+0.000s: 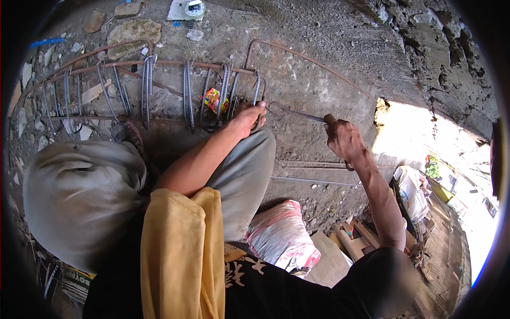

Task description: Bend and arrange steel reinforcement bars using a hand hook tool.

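Steel frame (175, 63) over dirt ground (313, 85)
Left hand (249, 118) is clamped on the frame's right end; right hand (342, 139) wraps a slim rod (305, 114).

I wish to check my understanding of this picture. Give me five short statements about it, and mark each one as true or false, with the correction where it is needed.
1. The right hand grips a rod. True.
2. The left hand is at the far left end of the metal frame. False: the left hand is at the right end of the frame.
3. A red and yellow packet shows among the metal loops. True.
4. Both hands wear thick gloves. False: both are bare.
5. In the picture, the sack is higher than both hands. False: the sack is lower than both.
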`<control>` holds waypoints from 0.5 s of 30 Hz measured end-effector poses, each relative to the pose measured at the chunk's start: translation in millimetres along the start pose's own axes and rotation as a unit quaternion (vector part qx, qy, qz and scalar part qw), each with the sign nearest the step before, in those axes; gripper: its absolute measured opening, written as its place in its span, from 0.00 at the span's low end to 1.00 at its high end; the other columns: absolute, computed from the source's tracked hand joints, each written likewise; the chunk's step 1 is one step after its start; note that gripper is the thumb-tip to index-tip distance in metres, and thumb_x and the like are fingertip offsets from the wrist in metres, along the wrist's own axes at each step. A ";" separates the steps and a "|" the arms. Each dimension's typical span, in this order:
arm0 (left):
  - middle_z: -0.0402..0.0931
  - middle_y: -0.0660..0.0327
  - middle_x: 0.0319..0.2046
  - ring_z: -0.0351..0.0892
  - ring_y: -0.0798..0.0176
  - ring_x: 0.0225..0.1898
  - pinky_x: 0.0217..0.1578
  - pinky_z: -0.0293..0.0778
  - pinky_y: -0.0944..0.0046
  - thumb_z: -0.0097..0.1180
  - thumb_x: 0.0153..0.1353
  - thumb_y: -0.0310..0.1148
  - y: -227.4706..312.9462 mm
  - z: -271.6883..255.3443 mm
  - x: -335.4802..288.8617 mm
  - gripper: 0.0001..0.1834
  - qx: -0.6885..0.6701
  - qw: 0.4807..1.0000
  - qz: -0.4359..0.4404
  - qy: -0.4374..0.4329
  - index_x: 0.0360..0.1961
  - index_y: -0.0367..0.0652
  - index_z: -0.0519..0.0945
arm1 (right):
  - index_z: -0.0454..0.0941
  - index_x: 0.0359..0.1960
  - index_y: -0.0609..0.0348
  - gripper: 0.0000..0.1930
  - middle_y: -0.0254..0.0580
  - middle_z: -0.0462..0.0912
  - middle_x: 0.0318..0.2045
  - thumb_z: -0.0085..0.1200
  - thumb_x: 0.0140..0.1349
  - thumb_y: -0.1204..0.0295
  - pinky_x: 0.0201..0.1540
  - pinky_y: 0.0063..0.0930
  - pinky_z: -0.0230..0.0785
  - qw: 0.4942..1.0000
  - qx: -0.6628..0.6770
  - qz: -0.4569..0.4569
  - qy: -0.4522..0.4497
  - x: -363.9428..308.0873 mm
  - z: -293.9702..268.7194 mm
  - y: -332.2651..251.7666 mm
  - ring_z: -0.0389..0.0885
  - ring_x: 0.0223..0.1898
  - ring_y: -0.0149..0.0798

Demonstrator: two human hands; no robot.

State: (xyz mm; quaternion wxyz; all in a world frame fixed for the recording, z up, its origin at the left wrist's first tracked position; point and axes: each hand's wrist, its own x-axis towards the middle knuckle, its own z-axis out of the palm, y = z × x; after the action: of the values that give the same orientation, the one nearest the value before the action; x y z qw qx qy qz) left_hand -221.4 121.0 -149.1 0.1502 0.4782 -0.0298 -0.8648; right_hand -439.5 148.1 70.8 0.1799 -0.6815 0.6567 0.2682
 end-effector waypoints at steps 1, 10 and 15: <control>0.77 0.67 0.26 0.75 0.66 0.24 0.27 0.74 0.64 0.60 0.62 0.41 -0.7 2.7 1.6 0.10 -0.005 1.000 0.001 0.000 0.36 0.47 0.80 | 0.73 0.48 0.63 0.14 0.55 0.79 0.40 0.47 0.62 0.73 0.34 0.44 0.75 0.995 -0.065 -0.069 -0.018 -1.6 3.9 6.6 0.80 0.34 0.52; 0.76 0.65 0.27 0.75 0.65 0.25 0.25 0.73 0.65 0.59 0.63 0.40 -3.4 1.9 7.9 0.10 -0.010 1.000 -0.003 0.004 0.39 0.45 0.81 | 0.73 0.48 0.54 0.12 0.57 0.78 0.26 0.45 0.69 0.63 0.33 0.49 0.73 0.998 0.046 0.000 0.044 0.5 -15.1 -4.6 0.79 0.31 0.62; 0.75 0.66 0.26 0.74 0.67 0.23 0.24 0.71 0.66 0.58 0.64 0.39 -4.9 5.1 9.2 0.10 -0.010 0.999 0.020 -0.027 0.37 0.44 0.80 | 0.78 0.47 0.54 0.13 0.56 0.81 0.32 0.51 0.66 0.63 0.35 0.48 0.73 0.979 0.189 0.043 0.061 6.6 -29.6 5.6 0.80 0.33 0.58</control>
State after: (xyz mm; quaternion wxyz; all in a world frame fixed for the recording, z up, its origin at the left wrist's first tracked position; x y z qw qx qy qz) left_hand -231.4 122.5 -154.8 0.1718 0.4521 -0.0350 -0.8746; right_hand -441.2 124.7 90.8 0.2531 -0.6215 0.7340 0.1043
